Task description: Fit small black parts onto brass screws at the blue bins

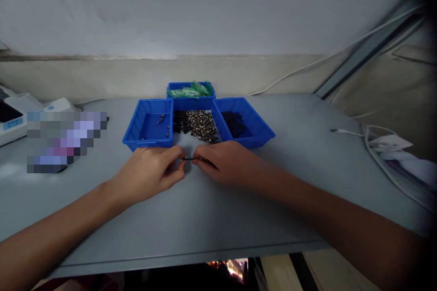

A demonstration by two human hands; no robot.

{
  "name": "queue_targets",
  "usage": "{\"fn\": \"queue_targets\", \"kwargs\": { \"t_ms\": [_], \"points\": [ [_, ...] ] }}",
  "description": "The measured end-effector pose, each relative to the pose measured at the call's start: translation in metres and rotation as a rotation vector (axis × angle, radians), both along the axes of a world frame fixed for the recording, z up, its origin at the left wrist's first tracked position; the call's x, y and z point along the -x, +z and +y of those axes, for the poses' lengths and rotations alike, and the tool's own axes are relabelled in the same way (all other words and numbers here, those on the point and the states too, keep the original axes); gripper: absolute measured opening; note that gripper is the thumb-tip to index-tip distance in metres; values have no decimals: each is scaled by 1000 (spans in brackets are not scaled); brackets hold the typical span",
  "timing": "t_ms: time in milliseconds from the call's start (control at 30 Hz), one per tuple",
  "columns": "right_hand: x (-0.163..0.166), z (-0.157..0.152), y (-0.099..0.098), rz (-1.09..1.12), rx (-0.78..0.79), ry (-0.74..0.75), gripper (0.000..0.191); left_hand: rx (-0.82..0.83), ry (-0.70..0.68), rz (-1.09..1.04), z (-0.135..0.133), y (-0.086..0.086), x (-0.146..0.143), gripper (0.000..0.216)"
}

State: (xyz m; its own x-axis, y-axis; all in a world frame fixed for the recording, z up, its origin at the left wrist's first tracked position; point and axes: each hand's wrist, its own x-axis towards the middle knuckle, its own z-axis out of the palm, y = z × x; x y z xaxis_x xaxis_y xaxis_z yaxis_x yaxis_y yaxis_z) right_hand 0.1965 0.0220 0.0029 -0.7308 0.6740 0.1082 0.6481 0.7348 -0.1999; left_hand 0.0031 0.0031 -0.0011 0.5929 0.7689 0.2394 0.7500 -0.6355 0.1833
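Pin (191,158) between left hand (150,173) and right hand (227,163) on the table (300,177), three trays (150,129) beyond, fourth tray (191,102) behind

- I see a grey worktop (205,218) that reaches the wall at 12 o'clock.
- Toward 12 o'clock stands the back blue tray (174,86), holding green pieces.
- At 11, the left blue tray (134,129) holds a few small metal bits.
- At 1, the right blue tray (262,129) holds dark parts.
- Between them lies a heap of metal parts (200,125).
- A white device (20,109) sits at 9 and a white cable (375,157) at 3.
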Motion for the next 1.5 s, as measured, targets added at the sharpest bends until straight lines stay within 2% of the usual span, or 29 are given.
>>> {"fn": "queue_targets", "kwargs": {
  "t_ms": [100, 267, 500, 633, 800, 1000, 1200, 1500],
  "points": [
    [1, -3, 2, 6, -44, 11, 19, 46, 18, 89, 0, 0, -1, 17],
    [2, -7, 2, 28, -115, 46, 23, 91, -51, 168, 0, -3, -3, 22],
    [2, -6, 3, 15, -87, 44, 21, 99, -53, 167, 1, -4, -3, 22],
    [1, -4, 4, -50, -61, 34, 17, 111, -10, 166, 2, -3, -3, 19],
    [0, -1, 0, -84, -47, 38, 16, 93, 33, 102, 2, -2, -2, 16],
    [0, 1, -1, 14, 65, 21, 19, 35, -20, -55, 1, -3, 1, 15],
    [1, 3, -5, 57, 97, 74, 16, 26, -151, -110, 0, -3, 1, 16],
    [1, 5, -7, 73, 113, 107, 16, 16, -146, -126, 0, -4, 3, 17]
  ]
}}
